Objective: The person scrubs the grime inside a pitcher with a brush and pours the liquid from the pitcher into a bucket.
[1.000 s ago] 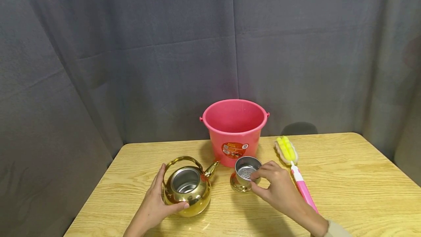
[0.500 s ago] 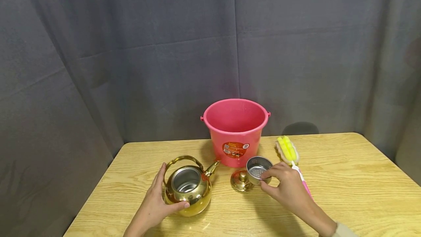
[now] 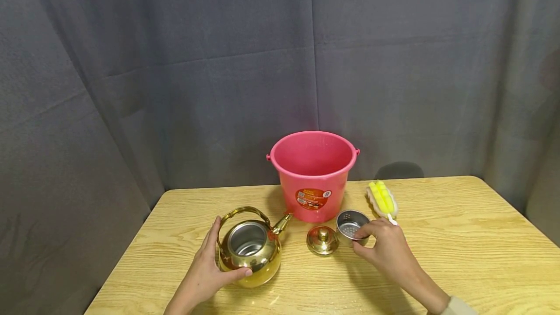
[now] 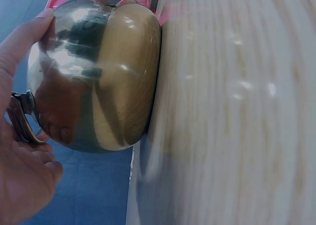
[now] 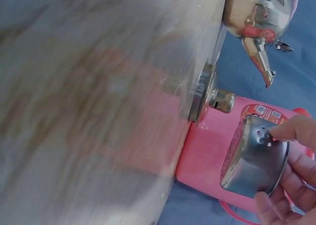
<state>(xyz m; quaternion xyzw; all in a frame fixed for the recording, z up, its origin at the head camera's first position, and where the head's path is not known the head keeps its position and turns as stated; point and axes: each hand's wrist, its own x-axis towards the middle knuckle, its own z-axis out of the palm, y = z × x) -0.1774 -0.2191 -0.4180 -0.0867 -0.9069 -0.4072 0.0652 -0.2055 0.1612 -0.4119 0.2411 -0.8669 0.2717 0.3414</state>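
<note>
A gold teapot with a raised hoop handle and a steel interior stands uncovered on the table, spout toward the right. My left hand holds its left side, thumb across the front of the body and fingers behind by the handle. The right hand pinches a steel strainer cup by its rim, thumb outside. In the right wrist view the perforated strainer hangs tilted, its base raised off the tabletop. A gold lid lies knob up just left of the strainer.
Behind the lid stands a pink bucket with a red label. A yellow-and-white sponge brush lies at the right, its handle hidden by my right hand. The wooden table is backed by a grey curtain.
My right hand has carried the strainer cup rightward from over the lid to beside it, uncovering the lid and hiding the brush handle. The left hand and teapot have stayed in place.
</note>
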